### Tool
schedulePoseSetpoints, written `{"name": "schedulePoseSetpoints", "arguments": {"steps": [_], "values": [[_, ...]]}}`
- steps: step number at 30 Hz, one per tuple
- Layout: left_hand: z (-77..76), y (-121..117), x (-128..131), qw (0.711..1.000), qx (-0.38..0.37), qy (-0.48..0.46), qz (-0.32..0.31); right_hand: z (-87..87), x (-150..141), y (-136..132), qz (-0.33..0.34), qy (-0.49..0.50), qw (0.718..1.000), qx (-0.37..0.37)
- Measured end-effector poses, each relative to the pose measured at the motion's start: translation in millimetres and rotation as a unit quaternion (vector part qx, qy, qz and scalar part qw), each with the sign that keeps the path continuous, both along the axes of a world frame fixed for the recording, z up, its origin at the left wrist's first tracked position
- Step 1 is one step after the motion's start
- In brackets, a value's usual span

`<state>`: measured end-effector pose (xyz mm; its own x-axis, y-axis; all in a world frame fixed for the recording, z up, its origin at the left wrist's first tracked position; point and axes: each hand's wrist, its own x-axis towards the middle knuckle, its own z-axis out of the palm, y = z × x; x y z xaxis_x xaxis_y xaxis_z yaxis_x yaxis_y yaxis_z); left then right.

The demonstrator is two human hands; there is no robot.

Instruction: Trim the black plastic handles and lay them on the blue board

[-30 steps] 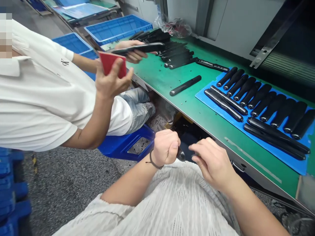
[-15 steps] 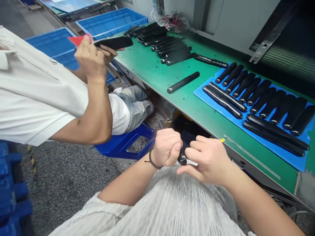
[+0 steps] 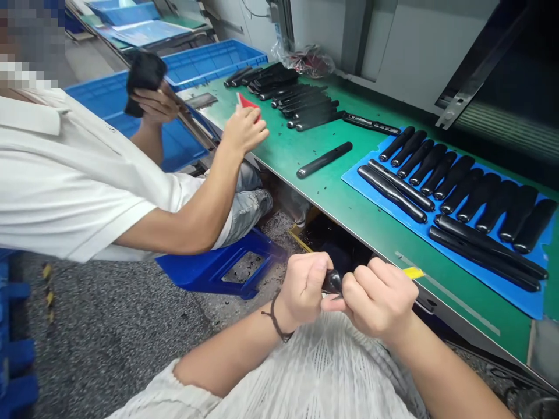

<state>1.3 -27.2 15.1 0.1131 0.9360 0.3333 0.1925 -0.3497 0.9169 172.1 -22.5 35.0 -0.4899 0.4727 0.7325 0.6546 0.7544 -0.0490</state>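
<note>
Fifteen handles (image 3: 462,191) line one blue sheet (image 3: 535,302) — left fingers (image 3: 307,267) clench one black handle (image 3: 333,283), right fingers (image 3: 360,285) one yellow-ended tool (image 3: 413,273).

Casings (image 3: 498,205) lie on a sheet (image 3: 531,304) on the bench (image 3: 371,201)

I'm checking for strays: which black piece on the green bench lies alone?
The plain black piece between the pile and the blue mat, clear of both; the slotted one behind lies close to the pile; others are grouped.
</note>
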Motion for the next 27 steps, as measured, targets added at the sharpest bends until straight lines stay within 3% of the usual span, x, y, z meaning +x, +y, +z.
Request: {"name": "schedulePoseSetpoints", "arguments": {"steps": [3, 6, 9, 12, 21, 27], "values": [[3.9, 0.9, -0.9, 0.978, -0.147, -0.068, -0.132, -2.4, -0.4, 3.3, 0.009, 0.08, 0.994, -0.073], [1.6, 4.4, -2.8, 0.946, -0.21, -0.13, -0.21, -2.3, 4.7, 5.9, 0.033, 0.177, 0.97, -0.162], [-1.0, 5.6, -3.2, 0.955, -0.196, -0.134, -0.177, 1.6, 16.8, 6.2, 0.04, 0.198, 0.956, -0.212], [1.4, 3.8, -2.7, 0.976, -0.143, -0.09, -0.14, 9.1, 28.5, 6.6, 0.019, 0.124, 0.966, -0.228], [7.9, 3.2, -4.9, 0.976, -0.103, -0.07, -0.179, 35.4, 27.1, 23.9, 0.028, 0.007, 0.961, -0.274], [7.1, -0.4, -1.7, 0.975, -0.11, -0.097, -0.168, 37.9, 25.0, 24.2, 0.029, 0.011, 0.976, -0.216]]}}
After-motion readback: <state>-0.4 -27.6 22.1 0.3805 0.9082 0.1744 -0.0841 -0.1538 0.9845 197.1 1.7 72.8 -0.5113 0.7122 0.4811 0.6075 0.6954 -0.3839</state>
